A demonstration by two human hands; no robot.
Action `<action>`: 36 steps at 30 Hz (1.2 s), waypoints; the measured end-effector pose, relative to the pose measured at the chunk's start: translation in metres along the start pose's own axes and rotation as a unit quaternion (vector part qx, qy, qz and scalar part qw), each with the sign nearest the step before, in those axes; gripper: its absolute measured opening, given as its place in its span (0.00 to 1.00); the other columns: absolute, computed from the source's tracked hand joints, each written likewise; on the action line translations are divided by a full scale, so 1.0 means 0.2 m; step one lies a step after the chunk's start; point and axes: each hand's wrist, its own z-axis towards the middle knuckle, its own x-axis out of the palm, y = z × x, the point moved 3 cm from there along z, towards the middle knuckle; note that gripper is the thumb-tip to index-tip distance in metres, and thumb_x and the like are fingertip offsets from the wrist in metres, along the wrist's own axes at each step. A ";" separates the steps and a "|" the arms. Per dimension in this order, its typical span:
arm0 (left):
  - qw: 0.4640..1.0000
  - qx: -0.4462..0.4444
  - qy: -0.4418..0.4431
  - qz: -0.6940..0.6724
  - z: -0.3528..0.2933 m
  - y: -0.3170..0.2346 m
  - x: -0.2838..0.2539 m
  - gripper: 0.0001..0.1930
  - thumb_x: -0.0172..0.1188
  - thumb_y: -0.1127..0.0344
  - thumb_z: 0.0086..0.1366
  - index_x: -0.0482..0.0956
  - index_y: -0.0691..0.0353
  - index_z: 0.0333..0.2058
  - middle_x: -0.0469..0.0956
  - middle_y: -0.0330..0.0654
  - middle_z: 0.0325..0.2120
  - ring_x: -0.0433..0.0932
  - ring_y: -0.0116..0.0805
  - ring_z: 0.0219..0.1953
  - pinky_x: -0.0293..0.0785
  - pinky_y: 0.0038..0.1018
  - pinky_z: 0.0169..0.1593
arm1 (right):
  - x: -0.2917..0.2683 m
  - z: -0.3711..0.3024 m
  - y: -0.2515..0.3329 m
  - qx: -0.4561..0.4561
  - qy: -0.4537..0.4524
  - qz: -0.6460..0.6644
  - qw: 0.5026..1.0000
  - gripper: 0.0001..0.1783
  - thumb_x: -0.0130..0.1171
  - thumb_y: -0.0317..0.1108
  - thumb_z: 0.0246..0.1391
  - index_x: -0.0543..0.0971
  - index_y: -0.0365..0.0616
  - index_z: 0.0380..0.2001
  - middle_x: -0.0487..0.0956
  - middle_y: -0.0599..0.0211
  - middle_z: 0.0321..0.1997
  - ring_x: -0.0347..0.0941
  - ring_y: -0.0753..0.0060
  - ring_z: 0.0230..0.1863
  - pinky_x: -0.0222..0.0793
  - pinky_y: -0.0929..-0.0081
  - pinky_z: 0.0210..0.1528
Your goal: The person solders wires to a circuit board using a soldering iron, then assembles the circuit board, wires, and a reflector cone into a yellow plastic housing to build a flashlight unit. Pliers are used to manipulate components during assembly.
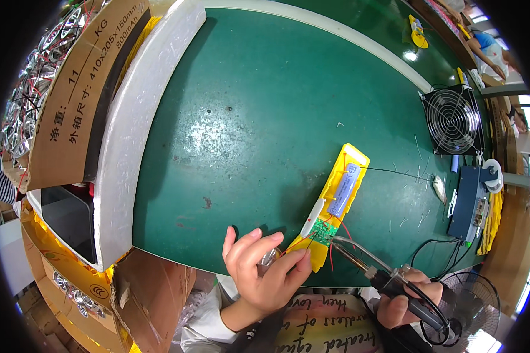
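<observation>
A yellow plastic housing (339,176) lies slantwise near the table's front edge. In it sit a blue-grey cylindrical battery (344,189) and a small green circuit board (323,232) with red and black wires. My left hand (264,267) is at the housing's lower left; thumb and forefinger pinch a thin wire by the board, the other fingers spread upward. A shiny round metal part (270,256) shows partly behind that hand. My right hand (407,300) grips a soldering iron (388,283) with a bent metal tube alongside, its tip at the board's right edge.
A white foam-edged box wall (132,135) and cardboard box (79,100) border the left. At right stand a black fan (453,120), a blue-grey soldering unit (469,203) and a solder spool (493,175). Wire snippets (403,222) litter the green table (259,159). A mesh fan (471,303) stands lower right.
</observation>
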 end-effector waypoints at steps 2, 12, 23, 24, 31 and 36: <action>1.000 0.001 0.000 -0.004 0.00 0.00 0.00 0.06 0.64 0.67 0.38 0.76 0.50 0.18 0.64 0.37 0.35 0.63 0.40 0.43 0.58 0.47 0.50 | 0.02 0.01 -0.01 0.022 0.019 -0.004 1.000 0.21 0.62 0.34 0.37 0.61 0.37 0.28 0.70 0.61 0.19 0.66 0.71 0.13 0.64 0.76 0.16; 1.000 0.014 0.008 -0.007 -0.02 0.02 0.00 0.05 0.64 0.66 0.37 0.77 0.47 0.17 0.63 0.36 0.35 0.62 0.39 0.43 0.59 0.46 0.51 | 0.06 0.04 -0.03 0.035 0.044 -0.007 0.998 0.19 0.61 0.33 0.38 0.62 0.40 0.29 0.69 0.61 0.19 0.64 0.73 0.15 0.63 0.77 0.18; 1.000 0.025 0.010 0.001 -0.01 0.01 0.00 0.06 0.63 0.67 0.36 0.77 0.46 0.16 0.63 0.35 0.34 0.61 0.37 0.43 0.59 0.45 0.51 | 0.08 0.05 -0.05 0.047 0.009 -0.026 0.999 0.20 0.53 0.41 0.47 0.58 0.35 0.26 0.64 0.62 0.13 0.61 0.78 0.09 0.63 0.82 0.12; 1.000 0.025 0.011 0.001 -0.01 0.01 0.00 0.06 0.63 0.67 0.36 0.77 0.46 0.16 0.63 0.35 0.33 0.61 0.37 0.43 0.59 0.45 0.51 | 0.08 0.05 -0.05 0.037 0.015 -0.028 0.999 0.19 0.53 0.40 0.46 0.58 0.35 0.26 0.64 0.62 0.14 0.61 0.78 0.09 0.63 0.82 0.12; 0.999 0.029 0.017 0.012 -0.01 0.01 -0.01 0.06 0.63 0.66 0.36 0.76 0.45 0.16 0.62 0.34 0.32 0.61 0.36 0.42 0.59 0.44 0.51 | 0.09 0.04 -0.06 0.043 0.008 0.003 0.999 0.18 0.52 0.38 0.46 0.58 0.35 0.25 0.63 0.63 0.16 0.59 0.79 0.09 0.61 0.82 0.11; 0.999 0.028 0.018 0.012 -0.01 0.01 -0.01 0.06 0.64 0.66 0.36 0.76 0.45 0.16 0.62 0.34 0.32 0.61 0.35 0.43 0.59 0.44 0.51 | 0.09 0.05 -0.06 0.030 -0.012 -0.023 0.999 0.19 0.53 0.40 0.45 0.57 0.37 0.24 0.64 0.63 0.13 0.59 0.78 0.11 0.58 0.82 0.11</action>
